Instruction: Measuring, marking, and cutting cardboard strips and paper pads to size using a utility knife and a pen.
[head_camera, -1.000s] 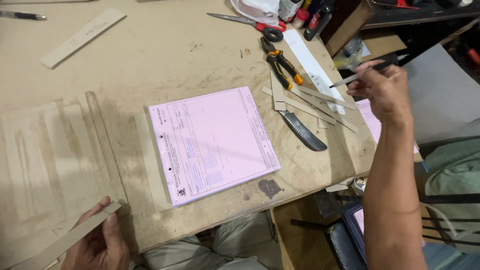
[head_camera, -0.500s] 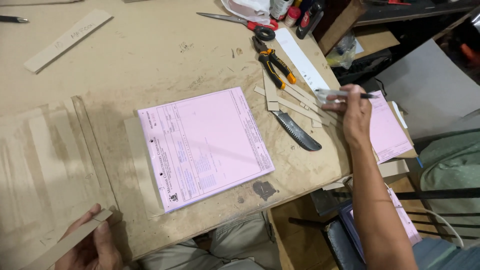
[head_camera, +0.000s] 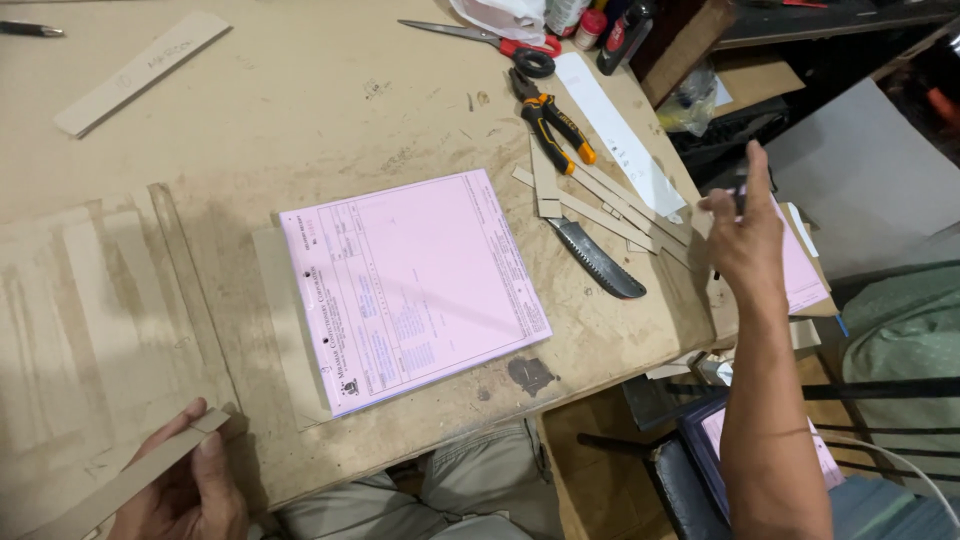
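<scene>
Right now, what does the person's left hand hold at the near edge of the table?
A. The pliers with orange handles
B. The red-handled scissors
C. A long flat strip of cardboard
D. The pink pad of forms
C. The left hand pinches a long flat cardboard strip at the table's near edge, while the pliers, the scissors and the pink pad lie untouched on the table.

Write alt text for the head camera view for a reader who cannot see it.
A person's left hand holds a flat tan cardboard strip at the near edge of a worn wooden worktable, while the right hand is raised past its right edge. Between them lies a pink printed form pad, with orange-handled pliers and a dark saw blade beyond.
</scene>
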